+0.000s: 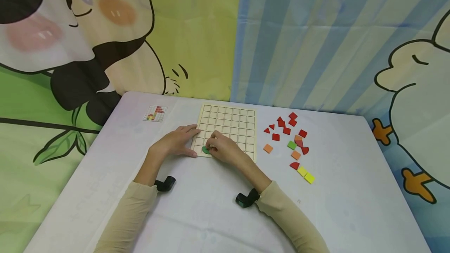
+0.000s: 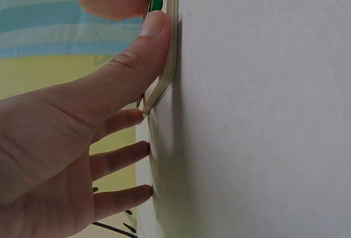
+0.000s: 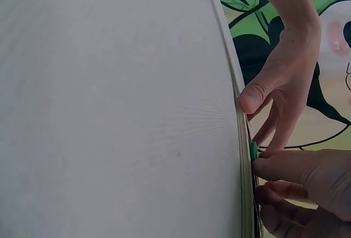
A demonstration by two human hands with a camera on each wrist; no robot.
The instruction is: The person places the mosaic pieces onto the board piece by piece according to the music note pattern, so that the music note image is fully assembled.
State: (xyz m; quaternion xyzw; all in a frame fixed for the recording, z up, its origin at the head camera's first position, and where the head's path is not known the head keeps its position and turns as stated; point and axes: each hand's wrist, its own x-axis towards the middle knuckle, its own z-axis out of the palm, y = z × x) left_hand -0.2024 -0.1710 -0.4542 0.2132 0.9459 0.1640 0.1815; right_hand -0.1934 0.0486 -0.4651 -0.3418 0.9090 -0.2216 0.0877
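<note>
A pale wooden board (image 1: 228, 121) with a square grid lies on the table. My left hand (image 1: 175, 142) rests at its left edge, fingers spread and thumb at the near left corner. In the left wrist view that thumb (image 2: 137, 57) lies along the board's rim. My right hand (image 1: 226, 149) is over the near part of the board, its fingers pinching a green tile (image 1: 205, 150) with a rounded edge. The right wrist view shows the green tile (image 3: 253, 150) at the board's surface, against the right thumb; part of it is hidden.
To the right lie several red tiles (image 1: 275, 137), a lighter green square (image 1: 291, 145), orange squares (image 1: 268, 148) and yellow squares (image 1: 309, 178). A small pattern card (image 1: 155, 114) lies at the far left. Printed curtains (image 1: 197, 30) hang behind the table (image 1: 197, 214).
</note>
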